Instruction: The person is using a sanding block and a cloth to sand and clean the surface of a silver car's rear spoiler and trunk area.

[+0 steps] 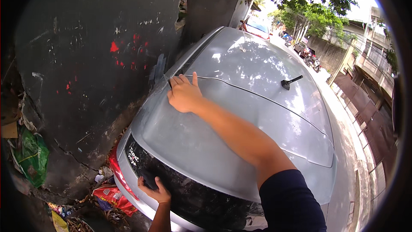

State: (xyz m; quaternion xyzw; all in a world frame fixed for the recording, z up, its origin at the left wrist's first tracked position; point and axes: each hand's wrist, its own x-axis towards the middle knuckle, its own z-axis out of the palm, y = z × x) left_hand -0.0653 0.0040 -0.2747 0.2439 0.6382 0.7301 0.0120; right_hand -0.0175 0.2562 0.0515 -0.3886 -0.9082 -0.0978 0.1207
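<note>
My right hand (185,94) lies on the silver-grey roof of a car (240,124), close to its left edge, with the fingers spread and the thumb apart. A dark patch shows at its fingertips; I cannot tell whether that is trim or a loose thing. Lower down, my left hand (156,192) is closed round a small dark object (149,179) in front of the dark rear window (193,193). The object's kind is hard to make out against the black glass. A black antenna (292,82) rises from the roof on the right.
A dark, cracked wall (94,68) stands close along the car's left side. Rubbish with a red bag (116,198) and a green bag (31,157) lies at its foot. Another car (257,26) is parked beyond, and a street with motorcycles (312,62) runs along the right.
</note>
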